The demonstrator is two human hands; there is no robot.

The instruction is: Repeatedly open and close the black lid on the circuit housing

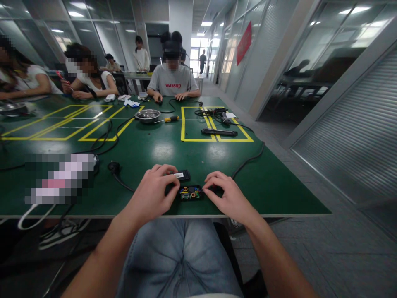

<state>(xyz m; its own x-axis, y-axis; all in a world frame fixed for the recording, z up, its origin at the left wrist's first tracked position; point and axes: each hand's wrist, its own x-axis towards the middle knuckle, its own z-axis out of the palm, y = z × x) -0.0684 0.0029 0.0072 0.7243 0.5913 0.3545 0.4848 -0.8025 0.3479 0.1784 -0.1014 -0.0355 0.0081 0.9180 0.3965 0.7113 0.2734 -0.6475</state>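
Observation:
An opened power adapter lies near the table's front edge, its circuit board with copper-coloured coils facing up. Just beyond it is a black adapter cover bearing a white label. My left hand is closed, thumb and fingers at the left end of this cover; the fingers partly hide it. At the adapter's right end my right hand is closed too, thumb and fingertips pinched on the black cable where it meets the casing. Part of the cable is hidden behind that hand.
On the green table are a plug, a metal bowl, a screwdriver, a black bar-shaped piece and coiled cables. A blurred pink-and-white object is at left. Several people sit across and to the left.

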